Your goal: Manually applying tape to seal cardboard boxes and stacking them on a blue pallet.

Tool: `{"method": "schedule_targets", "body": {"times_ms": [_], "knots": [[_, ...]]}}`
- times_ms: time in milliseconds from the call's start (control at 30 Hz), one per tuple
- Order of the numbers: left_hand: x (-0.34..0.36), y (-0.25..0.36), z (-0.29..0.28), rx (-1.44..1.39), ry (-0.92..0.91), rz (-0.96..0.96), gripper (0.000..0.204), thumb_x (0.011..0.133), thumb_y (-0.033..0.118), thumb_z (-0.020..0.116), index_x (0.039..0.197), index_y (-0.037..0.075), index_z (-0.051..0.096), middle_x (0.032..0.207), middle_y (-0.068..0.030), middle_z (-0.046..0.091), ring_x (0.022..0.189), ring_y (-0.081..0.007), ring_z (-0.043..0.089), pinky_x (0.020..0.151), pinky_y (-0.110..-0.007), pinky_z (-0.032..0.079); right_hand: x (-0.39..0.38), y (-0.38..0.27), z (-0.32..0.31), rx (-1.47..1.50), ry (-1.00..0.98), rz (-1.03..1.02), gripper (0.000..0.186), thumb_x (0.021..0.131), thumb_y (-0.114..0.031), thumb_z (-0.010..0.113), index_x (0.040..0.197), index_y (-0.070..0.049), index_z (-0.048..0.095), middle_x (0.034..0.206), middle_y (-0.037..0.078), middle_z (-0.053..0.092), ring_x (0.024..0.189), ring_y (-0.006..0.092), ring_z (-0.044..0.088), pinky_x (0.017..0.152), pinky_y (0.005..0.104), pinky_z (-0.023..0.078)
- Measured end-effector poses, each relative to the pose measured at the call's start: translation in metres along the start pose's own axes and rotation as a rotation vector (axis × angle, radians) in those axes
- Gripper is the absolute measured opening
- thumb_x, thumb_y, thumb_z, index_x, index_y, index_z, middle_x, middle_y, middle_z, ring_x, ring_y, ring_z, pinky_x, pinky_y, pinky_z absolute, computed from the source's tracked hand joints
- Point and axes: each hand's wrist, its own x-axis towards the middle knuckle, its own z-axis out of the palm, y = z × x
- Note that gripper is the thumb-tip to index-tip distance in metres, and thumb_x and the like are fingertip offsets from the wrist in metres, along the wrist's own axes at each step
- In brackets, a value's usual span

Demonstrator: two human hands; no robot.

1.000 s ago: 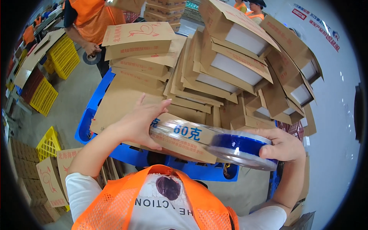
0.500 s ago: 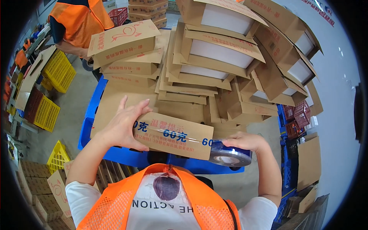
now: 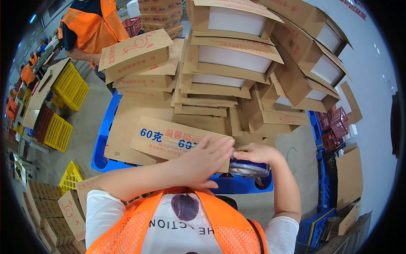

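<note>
Head view: right fingers [image 3: 244, 155] grip tape roll [image 3: 250, 169].

Pale wall [image 3: 374, 106] and grey floor [image 3: 306, 173] are framing the workroom.
The wall is rising at three o'clock, bearing red lettering [image 3: 357, 12] near two; floor is showing at four; a strip light [image 3: 32, 18] is glowing at ten; a brown board [image 3: 41, 101] is lying over yellow crates [image 3: 71, 88] at nine.

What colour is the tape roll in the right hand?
The tape roll is dark blue around its outside; the head view shows it.
</note>
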Motion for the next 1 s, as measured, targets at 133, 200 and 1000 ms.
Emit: {"method": "schedule_targets", "body": {"times_ms": [133,200,1000], "knots": [[0.030,0.018,-0.001,-0.025,-0.071,0.151,0.095,0.061,0.044,0.072,0.132,0.002,0.027,0.139,-0.0231,0.023,0.130,-0.0360,0.022,0.098,-0.056,0.023,0.010,0.039,0.004,0.022,-0.064,-0.284,0.054,0.084,-0.051,0.044,0.113,-0.008,0.057,0.110,0.015,0.059,0.100,0.0267,0.055,0.087,0.0319,0.041],[0.028,0.004,-0.009,0.079,-0.071,-0.040,0.096,0.058,0.043,0.074,0.134,0.006,0.026,0.135,-0.0225,0.028,0.127,-0.0356,0.026,0.097,-0.056,0.024,0.004,0.016,0.009,0.101,-0.036,-0.164,0.052,0.084,-0.048,0.045,0.113,-0.006,0.057,0.109,0.015,0.059,0.099,0.0255,0.056,0.087,0.0315,0.041],[-0.198,-0.091,0.000,-0.942,0.766,-0.462,0.119,0.051,0.018,0.081,0.140,0.009,0.003,0.138,-0.0150,0.023,0.129,-0.0243,0.026,0.106,-0.033,0.017,-0.019,-0.133,-0.050,0.515,-0.195,-0.435,0.100,0.054,-0.036,0.083,0.132,-0.001,0.031,0.127,0.011,0.043,0.115,0.0197,0.042,0.099,0.0315,0.030]]}}
